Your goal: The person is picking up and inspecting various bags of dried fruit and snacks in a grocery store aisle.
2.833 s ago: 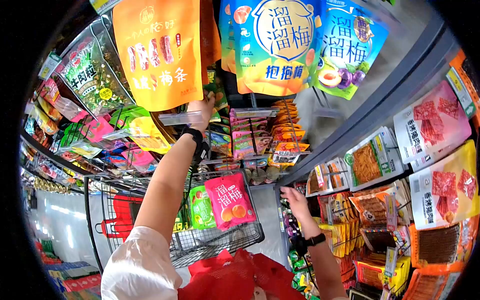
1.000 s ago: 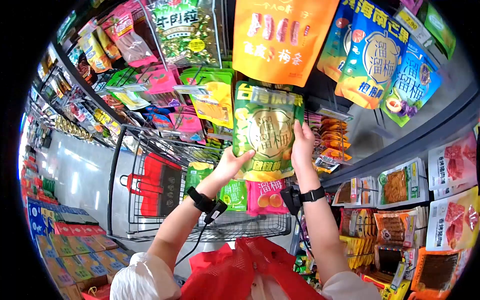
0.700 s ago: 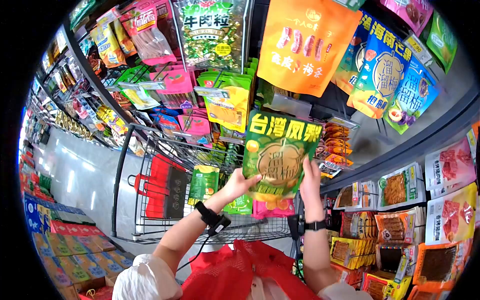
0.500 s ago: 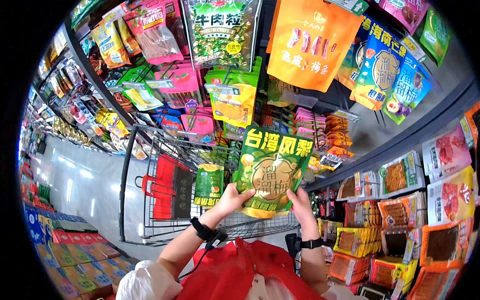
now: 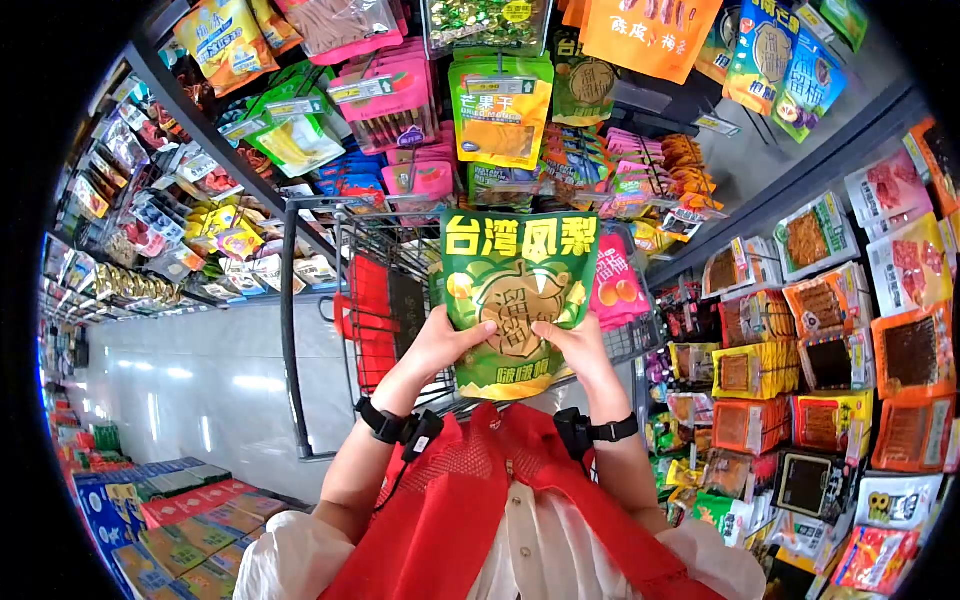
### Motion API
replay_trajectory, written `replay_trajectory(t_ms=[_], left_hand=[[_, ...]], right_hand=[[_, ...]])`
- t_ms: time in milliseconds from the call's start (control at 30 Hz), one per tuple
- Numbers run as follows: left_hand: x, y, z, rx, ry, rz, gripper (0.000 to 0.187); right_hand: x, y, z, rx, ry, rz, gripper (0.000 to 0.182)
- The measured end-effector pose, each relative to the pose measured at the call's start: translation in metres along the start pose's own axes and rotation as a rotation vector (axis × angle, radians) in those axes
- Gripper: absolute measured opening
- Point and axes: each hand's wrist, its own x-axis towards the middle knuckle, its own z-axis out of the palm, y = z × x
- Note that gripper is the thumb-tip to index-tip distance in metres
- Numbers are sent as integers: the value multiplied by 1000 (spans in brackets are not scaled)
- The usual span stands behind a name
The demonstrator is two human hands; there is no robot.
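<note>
A green snack pouch with yellow Chinese lettering faces me upright, held in front of my chest. My left hand grips its left edge, thumb across the front. On the opposite edge, my right hand holds it the same way, fingers behind the bag. Beneath and beyond the pouch stands a wire shopping cart. Inside it are a red and black bag at the left and a pink pouch at the right, partly covered by the green one.
Ahead, hanging racks carry snack bags, among them a yellow-green dried mango pouch and an orange pouch. To the right hang rows of packaged snacks. Stacked boxes stand at lower left, beside the shiny floor.
The view has tipped downward and shifted. The green pouch is now more upright and nearer my chest, still in both hands. The pink pouch in the cart has come into sight.
</note>
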Motion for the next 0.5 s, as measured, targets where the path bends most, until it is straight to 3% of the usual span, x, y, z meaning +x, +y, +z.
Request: replay_trajectory(t_ms=[200,367,500], left_hand=[[-20,-3,-27,-85,81,70,27],[-22,3,-37,-157,35,99,27],[-26,4,-35,-41,-41,124,28]], right_hand=[[-8,-19,31,-23,-130,61,31],[0,-26,40,118,5,4,30],[-3,-38,44,81,19,-35,33]])
